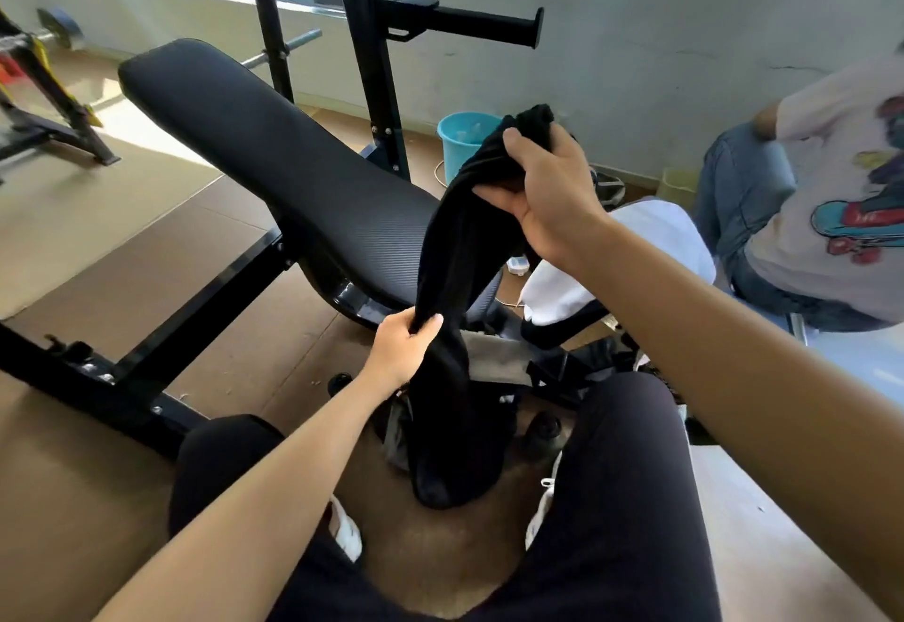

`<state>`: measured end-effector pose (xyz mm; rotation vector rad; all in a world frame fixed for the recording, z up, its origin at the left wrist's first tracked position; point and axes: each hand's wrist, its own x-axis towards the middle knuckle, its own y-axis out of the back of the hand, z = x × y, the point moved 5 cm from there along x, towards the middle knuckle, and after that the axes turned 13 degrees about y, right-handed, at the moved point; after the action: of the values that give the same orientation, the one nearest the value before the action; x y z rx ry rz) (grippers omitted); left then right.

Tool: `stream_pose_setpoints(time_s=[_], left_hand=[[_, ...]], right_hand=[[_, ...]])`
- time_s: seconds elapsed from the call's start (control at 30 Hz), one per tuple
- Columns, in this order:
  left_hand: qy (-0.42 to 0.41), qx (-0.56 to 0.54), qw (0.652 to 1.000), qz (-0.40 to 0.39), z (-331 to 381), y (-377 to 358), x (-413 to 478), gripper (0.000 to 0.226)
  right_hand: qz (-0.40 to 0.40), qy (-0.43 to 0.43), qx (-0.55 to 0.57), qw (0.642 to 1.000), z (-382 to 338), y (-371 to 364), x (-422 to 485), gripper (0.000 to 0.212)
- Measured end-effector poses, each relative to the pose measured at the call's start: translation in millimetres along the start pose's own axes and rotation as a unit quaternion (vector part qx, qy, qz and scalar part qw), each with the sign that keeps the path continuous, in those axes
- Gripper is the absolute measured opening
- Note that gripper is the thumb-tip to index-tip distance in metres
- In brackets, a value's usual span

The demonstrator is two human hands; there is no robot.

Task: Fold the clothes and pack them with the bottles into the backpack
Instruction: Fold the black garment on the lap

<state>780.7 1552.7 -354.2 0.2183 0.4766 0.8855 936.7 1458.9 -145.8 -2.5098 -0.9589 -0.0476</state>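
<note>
**Black garment held up between both hands over the floor**

The padded weight bench [274, 166] fills the middle of the view, slanting from upper left down toward the centre on its black steel frame [205, 313]. A second person [831, 210] in a printed white shirt and jeans sits at the right edge, beside the wall.

The wearer's own legs [631, 499], in dark trousers, spread apart at the bottom of the view, with brown floor between them.

A long black garment [460, 289] hangs in a twisted column between the knees, its lower end bunched on the floor. The right arm reaches up and forward from the lower right, wrist bent, and the right hand [548, 196] is clenched around the top of the garment, thumb on the near side and fingers wrapped over the fabric, at about the height of the bench pad. The left arm stretches forward from the lower left, and the left hand [406, 347] pinches the garment lower down, partway along its length, fingers curled over the cloth.

Behind the garment on the floor lies a grey and black bag [499, 362], partly hidden, near a white cloth [650, 249] draped further right. A dark bottle [543, 430] stands just beside the right knee. A small turquoise bucket [462, 142] sits by the wall.
</note>
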Motion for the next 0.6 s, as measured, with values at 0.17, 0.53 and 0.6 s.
stream_pose_setpoints(time_s=[0.17,0.53,0.6], left_hand=[[0.059,-0.130,0.975,-0.172,10.4,21.3,-23.2,0.022],[0.153,-0.294,0.896,-0.297,35.8,51.1,-65.4,0.042],[0.145,-0.308,0.895,-0.289,39.1,55.4,-64.3,0.048]], right_hand=[[0.080,-0.005,0.002,0.997,17.6,27.0,33.2,0.016],[0.120,-0.237,-0.006,0.964,144.2,60.1,21.6,0.023],[0.098,-0.285,-0.001,0.954,170.9,63.9,9.2,0.029]])
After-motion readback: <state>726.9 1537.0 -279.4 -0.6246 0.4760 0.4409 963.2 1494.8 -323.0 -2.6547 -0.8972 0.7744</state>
